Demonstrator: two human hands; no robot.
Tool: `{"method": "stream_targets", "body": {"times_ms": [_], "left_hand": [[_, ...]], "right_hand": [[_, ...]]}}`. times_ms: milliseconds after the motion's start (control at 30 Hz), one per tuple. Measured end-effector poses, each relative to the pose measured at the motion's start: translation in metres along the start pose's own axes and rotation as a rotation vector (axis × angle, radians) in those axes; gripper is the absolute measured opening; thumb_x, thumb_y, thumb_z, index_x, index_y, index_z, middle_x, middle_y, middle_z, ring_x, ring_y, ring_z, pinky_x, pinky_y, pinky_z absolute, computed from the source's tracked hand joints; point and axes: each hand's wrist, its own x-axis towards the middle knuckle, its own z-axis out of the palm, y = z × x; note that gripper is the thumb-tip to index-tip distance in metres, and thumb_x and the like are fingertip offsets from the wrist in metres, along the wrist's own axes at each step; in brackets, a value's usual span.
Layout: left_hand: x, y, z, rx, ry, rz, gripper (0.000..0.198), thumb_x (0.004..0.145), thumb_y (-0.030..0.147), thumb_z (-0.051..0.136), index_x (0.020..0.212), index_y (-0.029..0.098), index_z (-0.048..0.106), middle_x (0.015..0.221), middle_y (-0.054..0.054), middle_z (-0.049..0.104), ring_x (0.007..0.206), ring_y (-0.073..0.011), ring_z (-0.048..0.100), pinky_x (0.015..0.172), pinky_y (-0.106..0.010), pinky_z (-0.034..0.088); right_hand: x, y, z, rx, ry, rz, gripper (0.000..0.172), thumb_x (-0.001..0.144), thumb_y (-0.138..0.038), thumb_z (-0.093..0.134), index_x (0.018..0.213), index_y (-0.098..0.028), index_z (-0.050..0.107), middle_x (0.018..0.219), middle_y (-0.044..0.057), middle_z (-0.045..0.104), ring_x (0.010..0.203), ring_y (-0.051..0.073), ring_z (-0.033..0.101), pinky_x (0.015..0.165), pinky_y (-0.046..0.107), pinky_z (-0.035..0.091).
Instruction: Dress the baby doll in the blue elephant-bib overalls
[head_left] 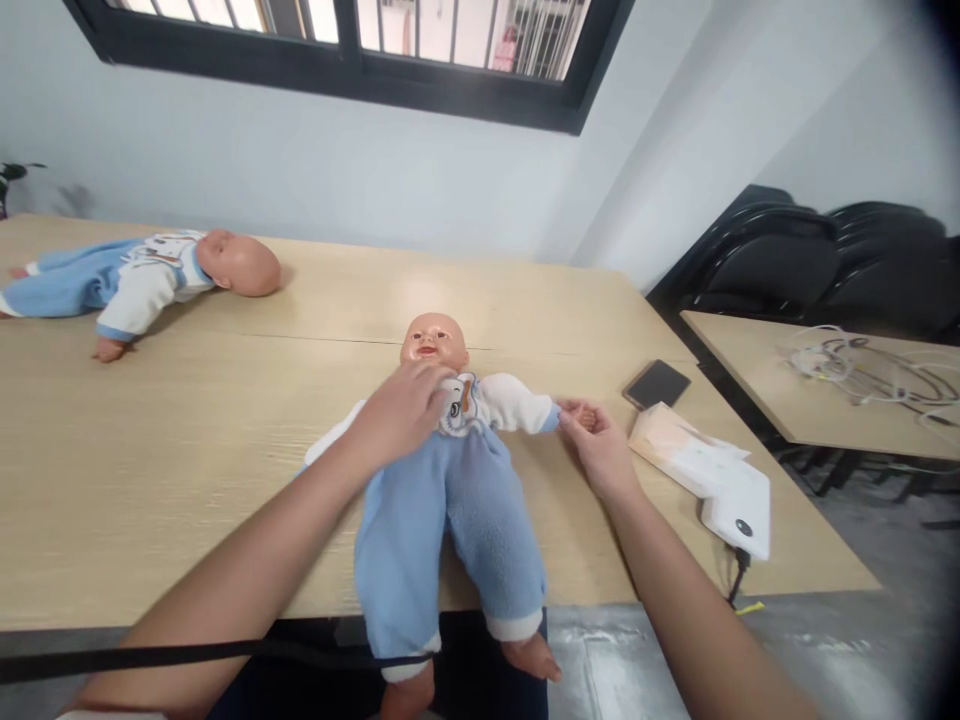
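A baby doll (457, 470) in a blue and white suit lies face up at the near edge of the wooden table (187, 460), its legs hanging over the edge. My left hand (401, 410) rests on the doll's chest near its neck, fingers curled on the suit's collar. My right hand (596, 445) pinches the doll's small hand at the end of its outstretched arm. A second doll (150, 275) in the same kind of suit lies on its side at the far left.
A dark phone (656, 383) and a white device with paper on it (712, 475) lie on the table's right end. A second table with tangled cables (862, 370) stands to the right, black chairs (787, 260) behind it.
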Motion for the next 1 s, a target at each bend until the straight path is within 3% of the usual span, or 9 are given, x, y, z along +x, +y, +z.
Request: {"method": "stream_targets", "body": {"times_ms": [167,267,400,467,533,633,800,900,1000], "left_hand": [[-0.034,-0.041,-0.03,-0.116,-0.091,-0.231,0.044,0.099,0.032,0.045,0.138,0.025,0.062,0.139,-0.009,0.066,0.128,-0.0276,0.061,0.114,-0.045,0.046],[-0.045,-0.051,-0.028,-0.234,-0.109,-0.31,0.045,0.098,0.038,0.047,0.14,0.027,0.061,0.141,-0.006,0.065,0.127,-0.0267,0.062,0.113,-0.042,0.047],[-0.047,-0.058,-0.015,-0.322,-0.067,-0.35,0.043,0.097,0.042,0.05,0.135,0.026,0.064,0.137,-0.006,0.068,0.125,-0.0257,0.063,0.11,-0.04,0.048],[-0.045,-0.062,-0.012,-0.358,-0.063,-0.371,0.042,0.096,0.045,0.052,0.13,0.024,0.065,0.131,-0.006,0.07,0.121,-0.0252,0.065,0.106,-0.039,0.05],[-0.041,-0.066,-0.011,-0.373,-0.06,-0.381,0.041,0.095,0.047,0.053,0.125,0.022,0.066,0.127,-0.007,0.072,0.117,-0.0249,0.067,0.103,-0.038,0.051],[-0.03,-0.07,-0.009,-0.36,-0.07,-0.378,0.039,0.094,0.049,0.054,0.119,0.022,0.067,0.121,-0.008,0.074,0.112,-0.0248,0.068,0.1,-0.038,0.052],[0.002,-0.075,0.007,-0.317,-0.011,-0.379,0.031,0.094,0.046,0.051,0.103,0.021,0.067,0.105,-0.005,0.075,0.097,-0.0221,0.068,0.089,-0.034,0.052],[0.016,-0.08,0.016,-0.309,0.034,-0.387,0.032,0.096,0.045,0.047,0.097,0.02,0.066,0.099,-0.005,0.075,0.093,-0.0214,0.067,0.087,-0.033,0.052],[0.011,-0.083,0.012,-0.304,0.053,-0.398,0.035,0.096,0.049,0.048,0.102,0.019,0.066,0.104,-0.007,0.074,0.098,-0.0231,0.068,0.089,-0.035,0.052]], "right_hand": [[-0.019,0.001,-0.011,-0.254,-0.144,-0.067,0.038,0.077,-0.05,0.083,0.074,-0.022,0.058,0.109,0.01,0.076,0.084,0.022,0.064,0.078,0.037,0.05],[-0.027,0.001,-0.011,-0.387,-0.207,-0.192,0.036,0.084,-0.043,0.076,0.069,-0.023,0.051,0.115,0.011,0.074,0.091,0.025,0.065,0.079,0.039,0.049],[-0.028,-0.011,-0.006,-0.56,-0.295,-0.381,0.019,0.091,-0.037,0.065,0.079,-0.024,0.058,0.116,0.012,0.071,0.101,0.028,0.064,0.083,0.042,0.05],[-0.024,-0.024,0.004,-0.614,-0.253,-0.446,0.015,0.096,-0.038,0.058,0.098,-0.024,0.064,0.121,0.013,0.068,0.107,0.029,0.063,0.088,0.045,0.05],[-0.019,-0.039,0.022,-0.653,-0.231,-0.507,0.027,0.099,-0.041,0.051,0.117,-0.024,0.063,0.127,0.014,0.067,0.117,0.031,0.06,0.098,0.048,0.047],[-0.01,-0.055,0.061,-0.722,-0.355,-0.533,0.037,0.1,-0.043,0.05,0.132,-0.025,0.06,0.134,0.014,0.066,0.125,0.033,0.057,0.108,0.049,0.041],[0.012,-0.045,0.113,-0.897,-0.368,-0.497,0.037,0.101,-0.045,0.05,0.123,-0.018,0.064,0.114,0.018,0.069,0.105,0.033,0.063,0.092,0.043,0.047],[0.025,-0.029,0.118,-0.899,-0.301,-0.527,0.039,0.102,-0.049,0.048,0.12,-0.019,0.065,0.112,0.016,0.07,0.104,0.032,0.063,0.091,0.04,0.047],[0.031,-0.02,0.113,-0.852,-0.282,-0.525,0.04,0.102,-0.05,0.049,0.12,-0.019,0.066,0.114,0.016,0.07,0.107,0.032,0.063,0.093,0.041,0.047]]}}
